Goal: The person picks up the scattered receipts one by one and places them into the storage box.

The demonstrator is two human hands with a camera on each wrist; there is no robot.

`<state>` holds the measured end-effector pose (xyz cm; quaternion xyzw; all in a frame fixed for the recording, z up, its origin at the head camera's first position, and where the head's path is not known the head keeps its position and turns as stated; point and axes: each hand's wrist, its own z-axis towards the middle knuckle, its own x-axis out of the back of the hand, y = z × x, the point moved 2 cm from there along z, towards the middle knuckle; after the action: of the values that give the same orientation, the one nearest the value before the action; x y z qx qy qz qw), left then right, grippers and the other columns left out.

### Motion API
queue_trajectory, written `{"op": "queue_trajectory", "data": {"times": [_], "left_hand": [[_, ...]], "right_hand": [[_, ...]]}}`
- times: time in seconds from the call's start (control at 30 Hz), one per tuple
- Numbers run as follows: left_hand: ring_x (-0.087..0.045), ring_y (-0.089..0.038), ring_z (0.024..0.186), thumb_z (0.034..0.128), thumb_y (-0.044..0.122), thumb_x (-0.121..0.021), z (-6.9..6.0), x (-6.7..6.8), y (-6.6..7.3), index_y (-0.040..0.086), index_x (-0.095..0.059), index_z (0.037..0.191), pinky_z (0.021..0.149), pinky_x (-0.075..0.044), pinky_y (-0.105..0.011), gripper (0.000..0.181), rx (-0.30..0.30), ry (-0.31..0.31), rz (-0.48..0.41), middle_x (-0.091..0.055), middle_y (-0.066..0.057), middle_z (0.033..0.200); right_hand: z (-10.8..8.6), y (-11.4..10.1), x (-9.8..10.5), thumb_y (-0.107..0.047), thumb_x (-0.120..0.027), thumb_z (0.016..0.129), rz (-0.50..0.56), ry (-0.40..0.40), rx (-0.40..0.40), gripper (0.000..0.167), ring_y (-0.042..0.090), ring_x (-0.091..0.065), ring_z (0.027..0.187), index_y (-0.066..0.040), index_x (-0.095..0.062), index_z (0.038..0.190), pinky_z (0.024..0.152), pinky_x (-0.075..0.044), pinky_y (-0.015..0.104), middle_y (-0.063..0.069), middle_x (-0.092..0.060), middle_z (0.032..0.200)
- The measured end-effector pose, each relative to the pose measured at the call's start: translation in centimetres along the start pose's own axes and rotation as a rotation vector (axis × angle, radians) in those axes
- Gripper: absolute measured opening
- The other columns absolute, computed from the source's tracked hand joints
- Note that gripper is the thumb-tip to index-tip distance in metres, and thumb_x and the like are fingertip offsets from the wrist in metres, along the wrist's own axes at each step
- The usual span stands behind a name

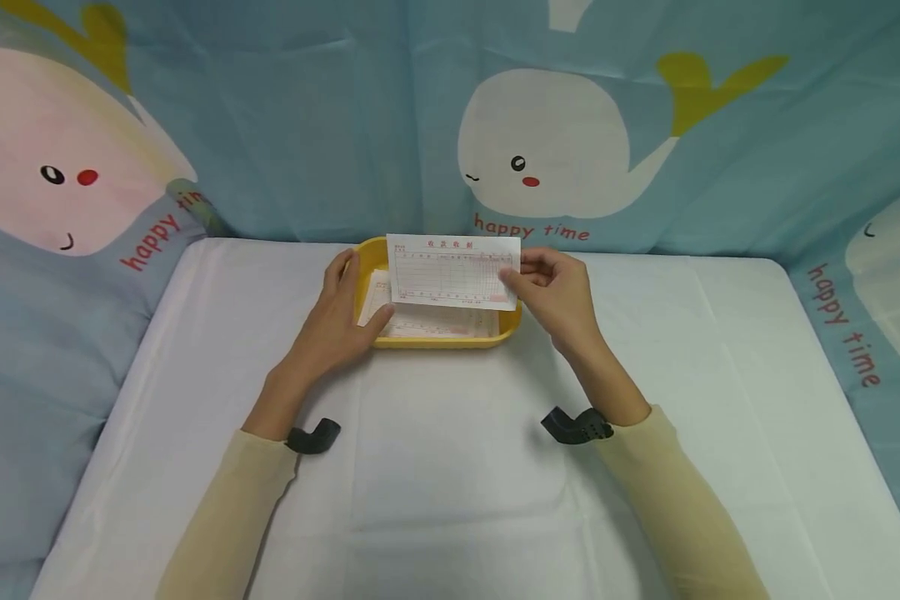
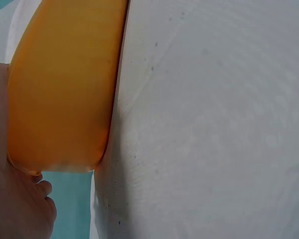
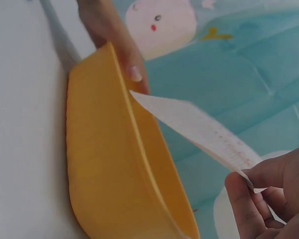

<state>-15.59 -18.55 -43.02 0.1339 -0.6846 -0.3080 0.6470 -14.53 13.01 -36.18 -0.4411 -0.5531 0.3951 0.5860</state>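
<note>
A yellow basket (image 1: pixel 442 342) stands at the far side of the table, with printed paper slips (image 1: pixel 450 321) lying inside it. My left hand (image 1: pixel 339 321) grips the basket's left end, its thumb over the near rim; in the left wrist view the basket's orange-looking wall (image 2: pixel 65 89) fills the space beside the palm. Between thumb and fingers my right hand (image 1: pixel 555 292) pinches the right edge of a receipt slip (image 1: pixel 453 271) with red print. That slip is raised above the basket, apart from those below, as the right wrist view shows with the slip (image 3: pixel 194 124) over the rim.
A white cloth (image 1: pixel 450 467) covers the table. Behind it hangs a blue curtain (image 1: pixel 307 125) printed with whales, which also drops along both sides. Dark curved wrist mounts (image 1: pixel 579 425) sit at both cuffs.
</note>
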Motion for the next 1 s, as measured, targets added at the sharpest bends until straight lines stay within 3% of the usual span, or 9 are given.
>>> {"op": "queue_trajectory", "data": {"times": [0.27, 0.47, 0.63, 0.8, 0.87, 1.0], "left_hand": [[-0.021, -0.035, 0.164, 0.1019, 0.058, -0.055, -0.1, 0.1, -0.2, 0.013, 0.001, 0.172, 0.13, -0.029, -0.06, 0.1, 0.007, -0.01, -0.001, 0.003, -0.005, 0.181], [-0.008, -0.032, 0.168, 0.1022, 0.061, -0.053, -0.1, 0.0, -0.2, 0.014, 0.007, 0.171, 0.132, -0.022, -0.061, 0.102, 0.011, -0.034, 0.004, 0.01, -0.002, 0.181], [-0.011, -0.032, 0.167, 0.1023, 0.061, -0.053, 0.0, 0.0, -0.2, 0.015, 0.006, 0.171, 0.132, -0.024, -0.06, 0.102, 0.011, -0.028, 0.006, 0.009, -0.002, 0.181], [-0.016, -0.034, 0.166, 0.1023, 0.059, -0.054, 0.1, 0.1, -0.1, 0.014, 0.004, 0.171, 0.131, -0.026, -0.061, 0.101, 0.007, -0.02, 0.004, 0.006, -0.003, 0.181], [-0.018, -0.035, 0.165, 0.1021, 0.059, -0.055, 0.1, 0.0, -0.1, 0.014, 0.003, 0.172, 0.13, -0.028, -0.061, 0.101, 0.005, -0.018, 0.003, 0.005, -0.003, 0.181], [-0.02, -0.035, 0.165, 0.1019, 0.058, -0.056, 0.1, 0.0, -0.1, 0.014, 0.002, 0.172, 0.13, -0.029, -0.061, 0.101, 0.002, -0.012, 0.001, 0.004, -0.003, 0.181]], "right_hand": [[1.2, 0.2, -1.2, -0.012, -0.079, 0.094, -0.039, -0.026, 0.042, 0.028, 0.018, -0.068, 0.084, 0.002, -0.074, 0.118, 0.072, -0.057, 0.014, 0.017, -0.074, 0.107], [1.7, 0.1, -2.2, -0.009, -0.079, 0.093, -0.106, -0.058, 0.087, 0.027, 0.02, -0.073, 0.084, 0.003, -0.075, 0.116, 0.073, -0.057, 0.013, 0.019, -0.076, 0.106], [2.1, -0.3, -2.7, -0.008, -0.08, 0.092, -0.188, -0.051, 0.118, 0.027, 0.026, -0.074, 0.086, 0.005, -0.075, 0.116, 0.073, -0.056, 0.011, 0.019, -0.077, 0.104], [2.5, -0.4, -2.8, -0.009, -0.08, 0.093, -0.218, -0.048, 0.122, 0.035, 0.03, -0.076, 0.095, 0.003, -0.071, 0.125, 0.088, -0.064, 0.032, 0.019, -0.076, 0.113], [2.7, -0.3, -2.6, -0.009, -0.08, 0.093, -0.203, -0.041, 0.123, 0.045, 0.031, -0.075, 0.108, 0.001, -0.066, 0.134, 0.098, -0.062, 0.04, 0.019, -0.073, 0.125], [2.7, -0.2, -2.1, -0.01, -0.078, 0.094, -0.19, -0.027, 0.18, 0.062, 0.034, -0.061, 0.138, -0.001, -0.052, 0.15, 0.116, -0.052, 0.044, 0.019, -0.059, 0.151]]}}
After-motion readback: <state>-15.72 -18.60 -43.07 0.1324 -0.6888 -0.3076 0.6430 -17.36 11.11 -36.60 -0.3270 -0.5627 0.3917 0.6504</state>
